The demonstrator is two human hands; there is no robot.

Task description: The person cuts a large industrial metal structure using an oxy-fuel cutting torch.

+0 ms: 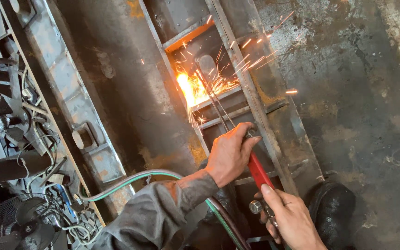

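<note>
two hands run a cutting torch over a steel frame on the floor

nearest, the right hand (289, 218) closes around the torch (257, 169) by its valves; the left hand (229, 153) wraps the red handle further up. the tip burns at a crossbar inside the frame (255, 99). sparks (251, 60) may reach the hoses (130, 180) or the boot (333, 203) beside the frame's edge.

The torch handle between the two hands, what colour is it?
Red; the torch handle shows best in the head view, the only one.
</note>
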